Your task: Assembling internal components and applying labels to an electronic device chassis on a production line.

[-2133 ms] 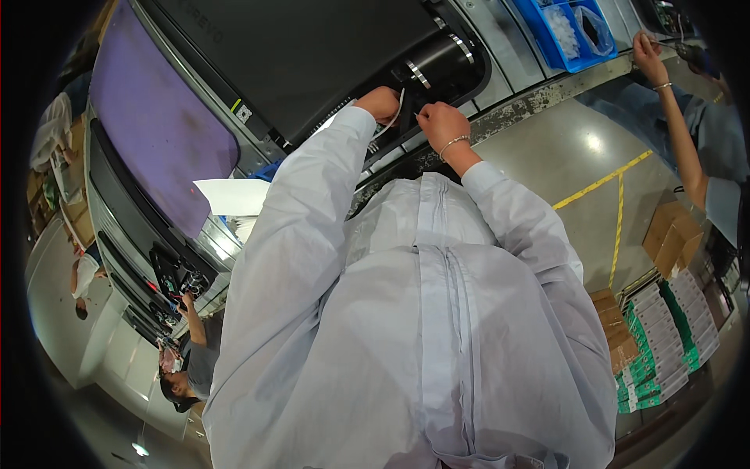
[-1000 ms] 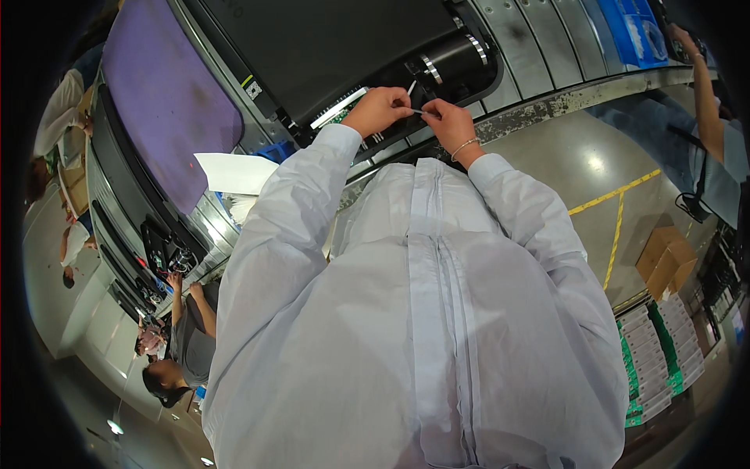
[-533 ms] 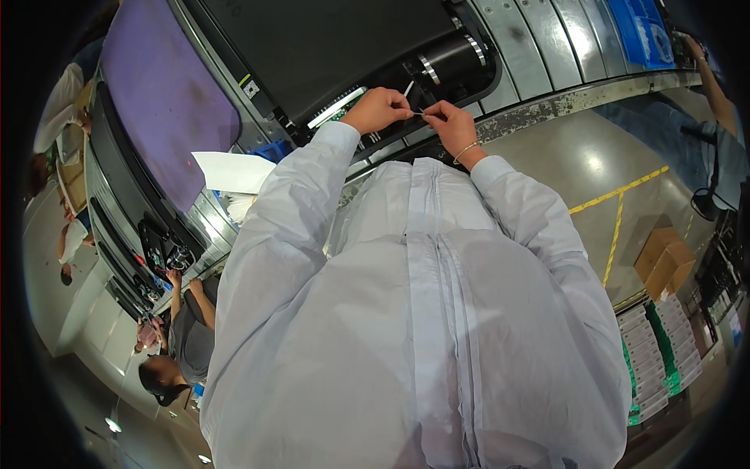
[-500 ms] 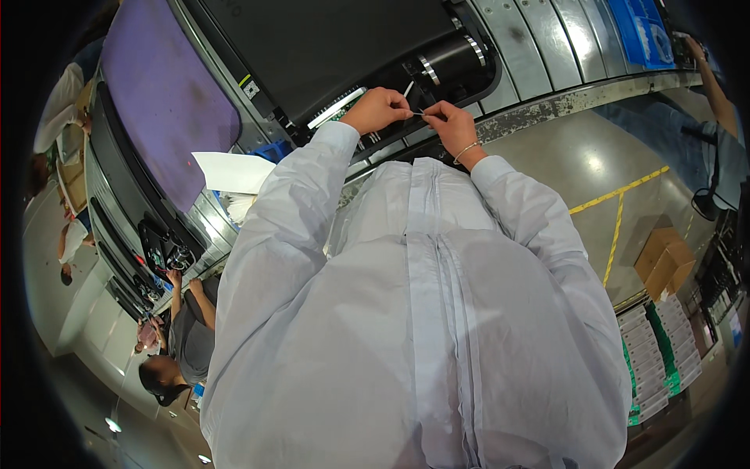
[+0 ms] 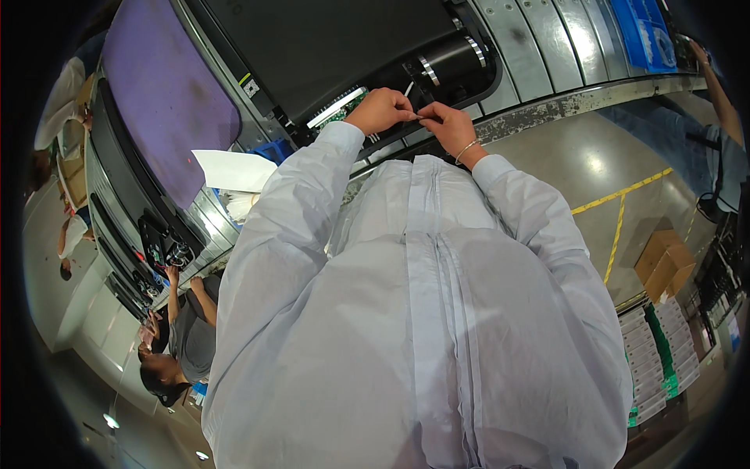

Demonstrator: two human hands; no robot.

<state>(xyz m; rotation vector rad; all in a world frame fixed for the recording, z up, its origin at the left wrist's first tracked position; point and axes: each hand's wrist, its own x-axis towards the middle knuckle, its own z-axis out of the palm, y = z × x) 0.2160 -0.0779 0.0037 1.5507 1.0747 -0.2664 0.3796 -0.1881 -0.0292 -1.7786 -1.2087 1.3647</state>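
L to R: purple mat (image 5: pixel 168 94) at conveyor's left end; black belt (image 5: pixel 328 47) w/ roller (image 5: pixel 457 62). Left hand (image 5: pixel 380 111) & right hand (image 5: pixel 447 127) meet fingertip to fingertip at belt's near edge, both pinching a small item (image 5: pixel 416 116), too tiny to identify. Item lies between hands, equally near both; long axis unclear.

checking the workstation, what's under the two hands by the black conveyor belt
Under the left hand and right hand: a green circuit board edge and dark frame. The pale-blue shirt sleeves hide the rest.

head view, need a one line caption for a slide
Person in a pale blue coat, left hand and right hand pinching a thin white strip together above a black conveyor belt.
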